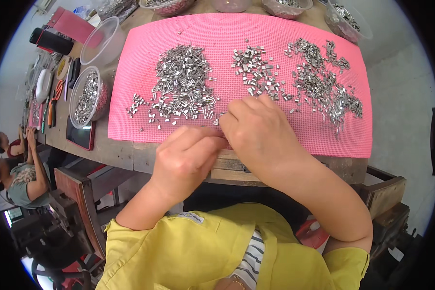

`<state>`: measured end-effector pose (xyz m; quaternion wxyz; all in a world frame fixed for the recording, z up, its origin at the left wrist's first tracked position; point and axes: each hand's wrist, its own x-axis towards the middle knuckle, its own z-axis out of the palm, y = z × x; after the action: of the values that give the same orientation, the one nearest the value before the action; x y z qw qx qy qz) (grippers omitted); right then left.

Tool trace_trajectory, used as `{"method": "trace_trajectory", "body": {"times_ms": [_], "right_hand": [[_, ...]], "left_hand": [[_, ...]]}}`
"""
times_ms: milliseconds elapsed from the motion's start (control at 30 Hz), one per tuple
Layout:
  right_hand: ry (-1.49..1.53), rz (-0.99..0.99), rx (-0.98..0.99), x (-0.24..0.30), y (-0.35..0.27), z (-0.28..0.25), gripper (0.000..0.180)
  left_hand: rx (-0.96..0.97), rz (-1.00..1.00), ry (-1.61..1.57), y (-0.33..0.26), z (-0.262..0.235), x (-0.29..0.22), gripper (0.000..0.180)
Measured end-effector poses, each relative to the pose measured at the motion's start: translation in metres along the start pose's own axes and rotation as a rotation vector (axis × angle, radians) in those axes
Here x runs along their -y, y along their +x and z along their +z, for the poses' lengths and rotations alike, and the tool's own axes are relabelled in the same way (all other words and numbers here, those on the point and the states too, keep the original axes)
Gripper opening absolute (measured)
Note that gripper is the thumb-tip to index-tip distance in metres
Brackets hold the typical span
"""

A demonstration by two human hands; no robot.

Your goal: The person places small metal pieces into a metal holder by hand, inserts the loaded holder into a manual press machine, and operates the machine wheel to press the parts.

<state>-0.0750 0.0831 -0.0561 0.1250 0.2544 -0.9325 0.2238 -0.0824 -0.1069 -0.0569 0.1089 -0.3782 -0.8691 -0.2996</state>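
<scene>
My left hand (pixel 184 157) and my right hand (pixel 258 130) meet at the front edge of a pink textured mat (pixel 140 48), with both sets of fingers closed in a pinch. Whatever lies between the fingertips is too small and hidden to make out. Beyond my left hand spreads a large pile of small silvery metal parts (pixel 181 72), some with thin wire-like legs. Just past my right knuckles lies a looser group of little metal blocks (pixel 256 70). A third pile of mixed metal pieces (pixel 319 77) covers the mat's right side.
To the left stand a clear tub of metal parts (pixel 87 99), a lidded dark bottle (pixel 50 41) and a pink container (pixel 72 24). A dark phone-like device (pixel 80 137) lies by the mat. More filled bowls (pixel 287 7) line the back. Another person (pixel 26 174) sits far left.
</scene>
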Motion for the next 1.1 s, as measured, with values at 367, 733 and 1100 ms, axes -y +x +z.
{"method": "trace_trajectory", "body": {"times_ms": [367,733,1100], "right_hand": [[0.287,0.346,-0.158,-0.001,-0.075,-0.062,0.029],[0.185,0.266,-0.307,0.004,-0.113,-0.052,0.041],[0.149,0.234,-0.310,0.003,-0.118,-0.050,0.044]], "left_hand": [[0.037,0.022,0.070,0.008,-0.004,-0.002,0.021],[0.092,-0.072,0.023,0.014,-0.001,-0.012,0.014],[0.121,0.056,-0.367,0.025,0.041,-0.052,0.016]]}}
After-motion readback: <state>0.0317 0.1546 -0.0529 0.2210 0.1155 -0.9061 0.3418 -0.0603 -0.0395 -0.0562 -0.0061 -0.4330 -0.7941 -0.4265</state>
